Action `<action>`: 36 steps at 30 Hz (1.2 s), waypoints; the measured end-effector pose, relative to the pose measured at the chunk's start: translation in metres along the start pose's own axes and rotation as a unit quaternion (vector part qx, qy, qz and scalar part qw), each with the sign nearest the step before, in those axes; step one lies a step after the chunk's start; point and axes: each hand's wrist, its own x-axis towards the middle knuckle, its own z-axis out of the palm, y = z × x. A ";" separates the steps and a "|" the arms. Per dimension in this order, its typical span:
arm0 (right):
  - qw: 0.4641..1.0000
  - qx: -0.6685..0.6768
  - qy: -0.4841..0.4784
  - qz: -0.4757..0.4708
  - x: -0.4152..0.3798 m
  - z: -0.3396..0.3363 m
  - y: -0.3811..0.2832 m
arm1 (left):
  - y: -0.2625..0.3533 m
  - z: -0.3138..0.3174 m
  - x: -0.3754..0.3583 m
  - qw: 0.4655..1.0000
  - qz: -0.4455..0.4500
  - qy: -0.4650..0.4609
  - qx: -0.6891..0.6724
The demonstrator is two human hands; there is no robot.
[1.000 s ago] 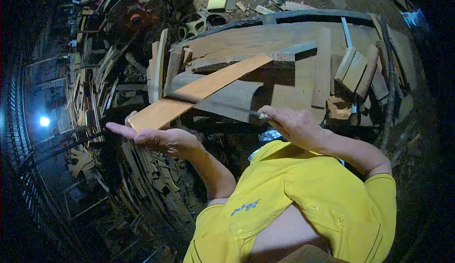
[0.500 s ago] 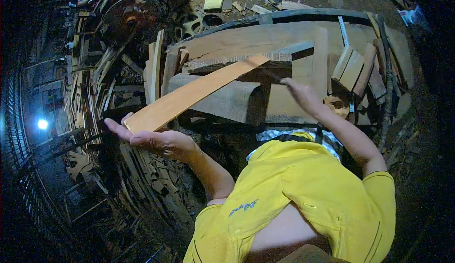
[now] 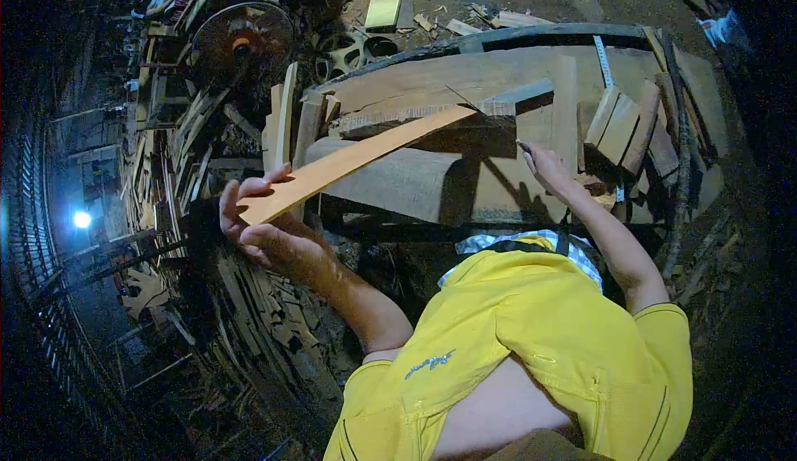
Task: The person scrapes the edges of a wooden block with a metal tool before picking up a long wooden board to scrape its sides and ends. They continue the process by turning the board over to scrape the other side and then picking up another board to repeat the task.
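Observation:
A long, flat, light-orange board [image 3: 357,160] slants up to the right over the workbench. My left hand [image 3: 266,224] is around its near lower end, thumb below and fingers along the far edge. My right hand [image 3: 544,166], at the right of the board's far end, has its fingers closed on something small and dark that I cannot make out. A thin dark line crosses the board's far tip. Beneath the board lies a thick grey wood block [image 3: 390,180] on the bench.
The workbench [image 3: 465,71] bears a measuring strip [image 3: 603,61] and several wood blocks [image 3: 618,121] at its right. A round fan-like guard [image 3: 241,43] stands at the upper left above stacked offcuts [image 3: 158,170]. A yellow block [image 3: 383,10] lies on the ground beyond.
My left fingers have curled around the board's near end, which has shifted slightly right. My right hand has moved a little right and down, away from the board's tip.

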 end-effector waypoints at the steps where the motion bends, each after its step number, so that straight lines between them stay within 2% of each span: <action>1: 1.000 0.000 0.002 0.000 0.001 0.002 0.003 | 0.000 0.000 0.000 1.000 0.020 -0.007 -0.021; 4: 0.998 0.030 0.033 -0.034 0.003 0.003 0.005 | 0.002 -0.006 0.002 1.000 0.020 0.005 0.013; 6: 0.999 0.033 -0.025 0.024 0.000 -0.014 -0.014 | -0.001 -0.004 0.004 0.998 0.057 0.026 0.011; 10: 0.999 0.006 -0.037 0.023 0.002 -0.010 -0.010 | 0.000 0.002 0.005 0.989 0.102 0.075 0.080; 13: 1.000 0.023 0.002 0.006 0.001 -0.012 -0.014 | 0.001 0.007 0.004 0.981 0.116 0.092 0.128; 15: 0.997 0.033 0.016 0.063 0.001 -0.022 -0.028 | 0.004 0.009 0.004 0.973 0.126 0.102 0.162; 16: 0.997 0.034 0.015 0.060 0.000 -0.028 -0.041 | 0.008 0.013 0.002 0.963 0.090 0.138 0.215; 17: 0.998 0.046 0.040 0.002 -0.004 -0.035 -0.060 | 0.010 0.015 0.001 0.946 0.054 0.174 0.268; 19: 0.986 0.088 0.079 -0.122 -0.018 -0.053 -0.108 | 0.006 0.013 0.000 0.937 0.045 0.195 0.285; 22: 0.927 0.194 0.098 -0.306 -0.042 -0.084 -0.181 | -0.003 0.006 0.001 0.924 0.054 0.209 0.316; 24: 0.926 0.169 0.090 -0.327 -0.056 -0.085 -0.200 | -0.004 0.005 0.000 0.919 0.072 0.203 0.331; 26: 0.924 0.143 0.081 -0.346 -0.063 -0.085 -0.204 | -0.002 0.006 0.000 0.908 0.134 0.160 0.362; 27: 0.935 0.100 0.048 -0.338 -0.064 -0.086 -0.204 | 0.001 0.009 0.000 0.908 0.133 0.160 0.362; 29: 0.943 0.057 0.013 -0.327 -0.063 -0.080 -0.197 | 0.009 0.016 -0.003 0.935 0.008 0.218 0.279; 31: 0.945 0.099 0.059 -0.307 -0.053 -0.060 -0.173 | 0.010 0.017 -0.002 0.932 0.020 0.221 0.288; 33: 0.954 0.081 0.069 -0.280 -0.048 -0.049 -0.151 | 0.000 0.011 0.002 0.934 0.063 0.219 0.273; 34: 0.961 0.065 0.081 -0.254 -0.047 -0.051 -0.151 | -0.002 0.010 0.002 0.935 0.062 0.218 0.273; 36: 0.957 0.092 0.069 -0.268 -0.059 -0.060 -0.156 | -0.002 0.006 0.000 0.910 0.010 0.250 0.331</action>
